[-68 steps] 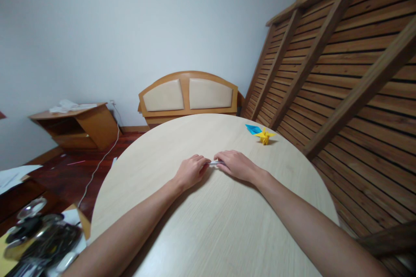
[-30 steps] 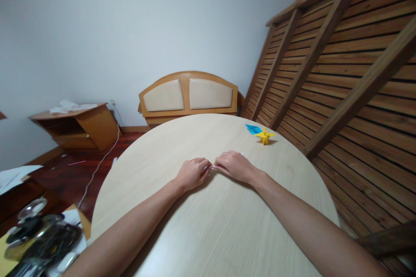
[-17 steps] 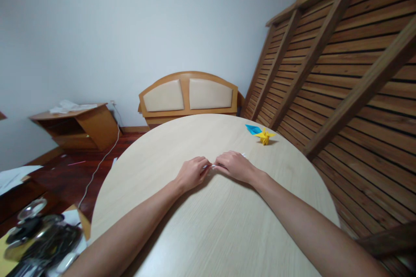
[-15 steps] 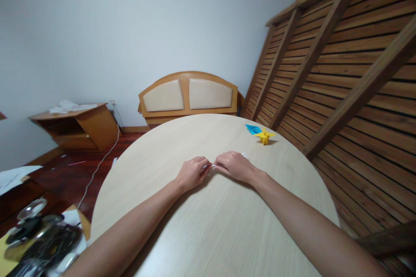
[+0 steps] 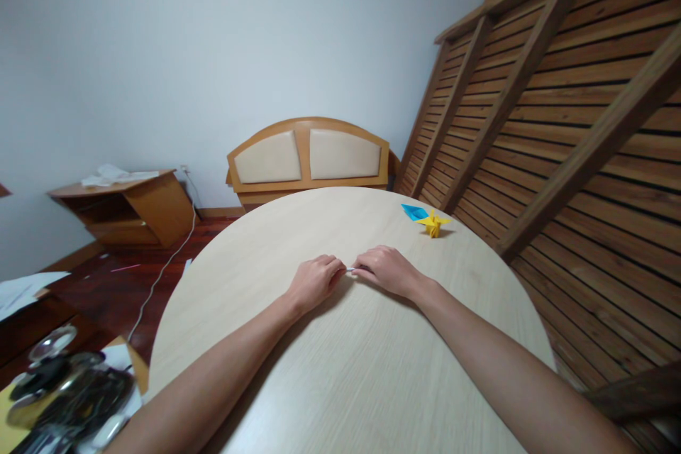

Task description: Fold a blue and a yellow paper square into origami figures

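My left hand (image 5: 318, 279) is closed, thumb and fingers pinching one end of a thin white strip (image 5: 350, 269). Only a short piece of the strip shows between the hands; it looks like paper, but the rest is covered by fingers. From the other side my right hand (image 5: 387, 271) grips the strip, fingers curled over it. Both hands rest low at the middle of the round table (image 5: 330, 383). Beyond my right hand stands a yellow folded-paper figure (image 5: 434, 225), with a blue folded-paper piece (image 5: 414, 212) just behind it.
A slatted wooden bed frame (image 5: 537, 99) leans along the right side. Behind the table is a padded headboard (image 5: 308, 135). At left stand a low cabinet (image 5: 143, 209) with papers on top and a cluttered surface of bags (image 5: 79, 397). A white cable (image 5: 159, 277) crosses the floor.
The white piece that poked out behind my right hand is now out of sight. My fingers have shifted slightly on the strip; the folded-paper pieces have not moved.
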A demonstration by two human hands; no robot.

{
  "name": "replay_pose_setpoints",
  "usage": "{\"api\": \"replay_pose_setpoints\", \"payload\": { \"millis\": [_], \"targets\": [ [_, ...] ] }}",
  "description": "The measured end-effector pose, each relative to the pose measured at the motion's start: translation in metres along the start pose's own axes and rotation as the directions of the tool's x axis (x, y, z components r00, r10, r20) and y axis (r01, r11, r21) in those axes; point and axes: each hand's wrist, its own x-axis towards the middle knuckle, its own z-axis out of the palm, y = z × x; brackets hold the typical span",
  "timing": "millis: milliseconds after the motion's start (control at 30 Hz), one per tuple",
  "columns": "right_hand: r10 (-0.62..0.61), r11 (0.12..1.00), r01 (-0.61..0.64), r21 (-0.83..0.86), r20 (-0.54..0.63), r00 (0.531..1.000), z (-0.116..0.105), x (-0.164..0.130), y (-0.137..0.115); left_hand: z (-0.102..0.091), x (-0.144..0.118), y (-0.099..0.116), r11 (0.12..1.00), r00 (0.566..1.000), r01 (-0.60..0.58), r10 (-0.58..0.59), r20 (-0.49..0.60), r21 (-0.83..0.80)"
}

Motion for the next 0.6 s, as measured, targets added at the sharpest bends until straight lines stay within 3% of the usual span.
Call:
{"api": "replay_pose_setpoints", "payload": {
  "millis": [333, 600],
  "targets": [
    [0.08, 0.996, -0.082, -0.041, -0.036, 0.996, 0.002, -0.005, 0.021, -0.001, 0.0, -0.013, 0.996, 0.996, 0.091, -0.091, 0.006, 0.003],
    [0.086, 0.995, -0.087, -0.049, -0.023, 0.996, 0.001, -0.006, 0.019, 0.0, -0.003, -0.011, 0.995, 0.994, 0.104, -0.104, 0.017, 0.003]
  ]
}}
